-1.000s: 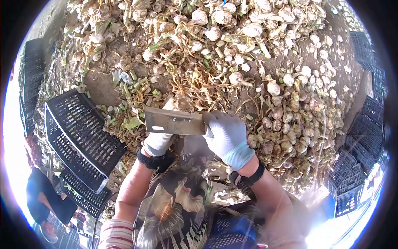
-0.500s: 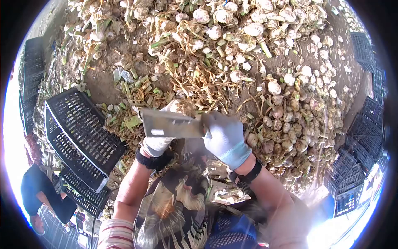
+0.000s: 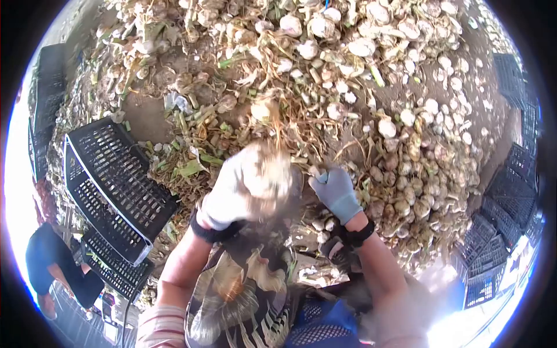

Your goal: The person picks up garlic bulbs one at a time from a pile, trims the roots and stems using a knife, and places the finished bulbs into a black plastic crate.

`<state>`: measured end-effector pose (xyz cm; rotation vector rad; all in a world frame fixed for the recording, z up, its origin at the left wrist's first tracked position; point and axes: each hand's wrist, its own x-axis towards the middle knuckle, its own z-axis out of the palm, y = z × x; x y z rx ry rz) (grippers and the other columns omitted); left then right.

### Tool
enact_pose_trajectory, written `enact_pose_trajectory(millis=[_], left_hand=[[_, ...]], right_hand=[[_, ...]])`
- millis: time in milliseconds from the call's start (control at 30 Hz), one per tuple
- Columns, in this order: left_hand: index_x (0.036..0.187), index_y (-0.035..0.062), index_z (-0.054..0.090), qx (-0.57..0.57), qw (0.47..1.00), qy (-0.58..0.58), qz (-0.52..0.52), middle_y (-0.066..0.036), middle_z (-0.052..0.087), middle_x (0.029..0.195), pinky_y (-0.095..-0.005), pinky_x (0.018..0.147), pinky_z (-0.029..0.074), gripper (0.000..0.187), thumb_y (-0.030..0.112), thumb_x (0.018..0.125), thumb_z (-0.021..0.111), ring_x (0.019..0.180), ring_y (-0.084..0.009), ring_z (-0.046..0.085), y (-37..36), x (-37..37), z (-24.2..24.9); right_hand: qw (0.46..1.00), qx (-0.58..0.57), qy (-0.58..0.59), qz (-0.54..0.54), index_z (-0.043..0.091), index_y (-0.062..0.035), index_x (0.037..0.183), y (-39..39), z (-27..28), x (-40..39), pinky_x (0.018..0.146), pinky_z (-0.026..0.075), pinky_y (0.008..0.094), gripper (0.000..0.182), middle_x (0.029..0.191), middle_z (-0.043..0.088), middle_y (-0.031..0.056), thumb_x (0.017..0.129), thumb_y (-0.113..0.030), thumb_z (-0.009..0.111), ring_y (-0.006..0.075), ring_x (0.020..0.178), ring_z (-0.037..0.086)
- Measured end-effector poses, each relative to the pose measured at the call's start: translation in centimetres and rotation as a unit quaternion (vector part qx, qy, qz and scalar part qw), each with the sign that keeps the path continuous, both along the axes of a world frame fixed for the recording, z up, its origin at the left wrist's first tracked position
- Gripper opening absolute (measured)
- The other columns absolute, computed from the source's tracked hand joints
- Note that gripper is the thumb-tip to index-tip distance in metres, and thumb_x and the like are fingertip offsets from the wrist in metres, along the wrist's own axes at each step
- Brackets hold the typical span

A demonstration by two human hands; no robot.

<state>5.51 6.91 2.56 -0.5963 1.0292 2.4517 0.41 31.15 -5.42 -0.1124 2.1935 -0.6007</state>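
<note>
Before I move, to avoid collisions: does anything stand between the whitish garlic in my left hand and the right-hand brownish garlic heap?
Yes: your pale-gloved right hand lies between the garlic and the heap.

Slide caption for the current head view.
Gloved left hand holding a motion-blurred garlic bulb, gloved right hand nearby, garlic pile at right.

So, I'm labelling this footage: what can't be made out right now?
- Head view: garlic in the left hand, smeared by motion.
- Head view: whether the right hand holds anything, hidden by its curled fingers.
- Head view: outer ends of far-right crates, cut by dark lens rim.
</note>
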Motion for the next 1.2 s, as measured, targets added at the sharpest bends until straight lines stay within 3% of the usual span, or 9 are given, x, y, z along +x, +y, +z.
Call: enact_pose_trajectory(millis=[67,133,200,333,467,600,800,933,1200], left_hand=[[0.146,-0.0001,0.036,0.003,0.997,0.066,0.028,-0.008,0.06,0.127,-0.0285,0.088,0.051,0.086,0.01,0.073,0.081,0.108,-0.0119,0.059,0.6,-0.3,-3.1],[0.143,0.0012,0.037,0.072,0.993,0.062,0.065,-0.01,0.059,0.128,-0.0334,0.096,0.049,0.088,0.014,0.072,0.087,0.113,-0.0196,0.061,1.3,-0.2,-4.9],[0.147,-0.0003,0.031,-0.35,0.912,0.185,-0.106,-0.009,0.058,0.129,-0.0334,0.1,0.046,0.093,0.016,0.074,0.086,0.115,-0.0206,0.058,1.4,0.0,-5.8],[0.147,-0.004,0.031,-0.452,0.858,0.221,-0.099,-0.011,0.057,0.13,-0.0315,0.101,0.044,0.079,0.017,0.084,0.074,0.11,-0.0202,0.058,0.5,0.0,-5.5],[0.133,-0.0029,0.051,-0.147,0.984,-0.06,0.084,-0.008,0.064,0.116,-0.0312,0.091,0.05,0.05,0.034,0.1,0.059,0.104,-0.0152,0.061,1.0,1.6,-3.4],[0.128,-0.0015,0.055,-0.04,0.991,-0.097,0.081,-0.01,0.066,0.112,-0.0333,0.087,0.052,0.053,0.044,0.101,0.053,0.095,-0.0178,0.064,1.6,1.5,-2.6],[0.122,0.0008,0.06,0.007,0.992,-0.081,0.099,-0.012,0.068,0.105,-0.038,0.083,0.053,0.071,0.066,0.093,0.051,0.09,-0.0231,0.066,1.8,1.5,-3.7],[0.125,0.0004,0.057,0.005,0.996,-0.083,0.035,-0.011,0.068,0.108,-0.0368,0.085,0.053,0.075,0.066,0.09,0.056,0.093,-0.0234,0.066,1.3,1.6,-4.2],[0.12,-0.002,0.054,-0.028,0.991,-0.09,0.099,-0.008,0.067,0.092,-0.0297,0.08,0.052,0.031,0.009,0.093,0.062,0.082,-0.0148,0.064,1.3,0.7,-3.8]], right_hand=[[0.976,-0.159,-0.065,-0.131,0.069,-0.0032,0.118,-0.6,0.9,0.4,0.071,0.055,0.0371,0.031,0.086,0.074,0.011,0.091,-0.017,0.064,0.0235,0.077,0.07],[0.813,-0.412,-0.243,-0.333,0.064,0.0019,0.124,-2.0,3.6,-0.9,0.076,0.052,0.0281,0.034,0.095,0.072,0.0027,0.092,-0.01,0.067,0.0122,0.083,0.066],[0.746,-0.468,-0.229,-0.413,0.063,0.0041,0.126,-4.4,3.9,-1.2,0.08,0.052,0.025,0.037,0.103,0.072,0.004,0.094,-0.014,0.068,0.012,0.088,0.066],[0.79,-0.468,-0.189,-0.348,0.063,0.0023,0.126,-4.7,3.6,-1.8,0.088,0.05,0.0268,0.036,0.113,0.07,0.0056,0.092,-0.008,0.069,0.0107,0.099,0.064],[0.863,-0.458,-0.029,-0.21,0.065,-0.0009,0.125,-5.5,4.5,-1.5,0.083,0.05,0.0242,0.04,0.109,0.072,0.0045,0.086,-0.003,0.072,0.0063,0.093,0.063],[0.919,-0.346,-0.023,-0.189,0.068,-0.0022,0.12,-5.8,5.4,-1.5,0.076,0.051,0.0234,0.038,0.099,0.074,0.0047,0.082,-0.003,0.073,0.006,0.081,0.062],[0.887,-0.366,-0.059,-0.276,0.07,-0.0007,0.113,-4.9,5.4,-2.0,0.067,0.052,0.027,0.031,0.084,0.073,0.0042,0.082,-0.005,0.072,0.0077,0.07,0.063],[0.951,-0.278,0.079,-0.109,0.072,-0.0054,0.1,-4.2,4.4,-2.1,0.063,0.054,0.0329,0.025,0.077,0.069,0.0138,0.078,-0.016,0.074,0.0253,0.067,0.069],[0.967,-0.221,0.125,-0.018,0.073,-0.0101,0.095,-4.6,4.9,-2.2,0.06,0.054,0.0398,0.021,0.074,0.068,0.015,0.079,-0.023,0.073,0.0351,0.07,0.068]])
